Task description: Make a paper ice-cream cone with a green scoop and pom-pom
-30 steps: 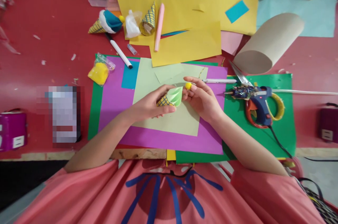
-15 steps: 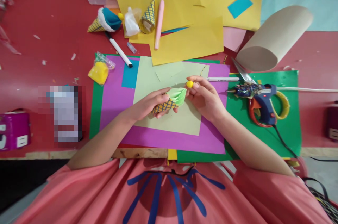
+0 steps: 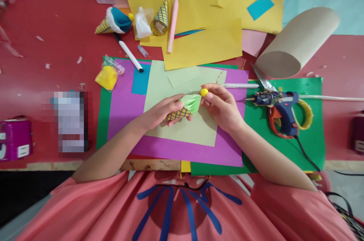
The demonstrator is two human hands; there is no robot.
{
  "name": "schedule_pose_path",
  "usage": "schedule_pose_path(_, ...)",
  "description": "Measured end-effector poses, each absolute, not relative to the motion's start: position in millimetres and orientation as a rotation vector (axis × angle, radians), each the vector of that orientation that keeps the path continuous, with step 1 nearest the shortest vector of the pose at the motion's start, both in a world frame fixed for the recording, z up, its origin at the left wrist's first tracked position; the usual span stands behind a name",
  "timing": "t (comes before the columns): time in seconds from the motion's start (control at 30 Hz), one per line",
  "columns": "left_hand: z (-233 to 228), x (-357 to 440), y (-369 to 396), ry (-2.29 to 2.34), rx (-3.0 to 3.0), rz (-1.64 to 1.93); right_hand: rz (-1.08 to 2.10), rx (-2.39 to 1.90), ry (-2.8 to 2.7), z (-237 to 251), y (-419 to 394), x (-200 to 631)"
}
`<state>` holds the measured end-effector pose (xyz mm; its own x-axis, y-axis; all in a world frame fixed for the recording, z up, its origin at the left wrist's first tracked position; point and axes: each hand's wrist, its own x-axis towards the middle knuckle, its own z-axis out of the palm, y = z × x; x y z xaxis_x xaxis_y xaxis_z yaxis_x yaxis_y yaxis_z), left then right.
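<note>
**Yellow ball held at the tip of the paper ice-cream cone**

While both hands worked over the pale green paper sheet [image 3: 196, 131], I saw the left hand [image 3: 159, 113] closed around a small paper ice-cream cone [image 3: 182, 109] — yellow with a dark grid pattern, topped by a light green folded fan. The cone lay tilted, its fan end pointing toward the right hand [image 3: 223, 106]. That hand pinched a small yellow ball [image 3: 204, 92] between thumb and fingertips, the ball touching the upper edge of the green fan. Both hands hovered just above the pale green sheet, which lay on a purple paper sheet [image 3: 122, 100]. To the right, on a dark green sheet [image 3: 309, 138], rested a blue hot glue gun [image 3: 280, 106] — well apart from the hands. A white pen [image 3: 240, 86] lay just beyond the right hand. Farther off, a finished blue-and-white paper cone [image 3: 113, 23] sat on the red table [image 3: 42, 55].
</note>
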<state>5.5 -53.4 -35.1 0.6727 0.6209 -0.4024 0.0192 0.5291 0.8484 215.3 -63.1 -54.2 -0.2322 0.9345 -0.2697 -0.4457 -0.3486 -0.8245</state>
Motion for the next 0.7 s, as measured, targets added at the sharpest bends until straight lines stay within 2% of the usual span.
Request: schedule_pose_path(0.7, -33.9, 5.5, -52.7, 0.784, 0.971, 0.362, 1.741, -0.943, -0.781, -52.2, -64.0, 214.0)
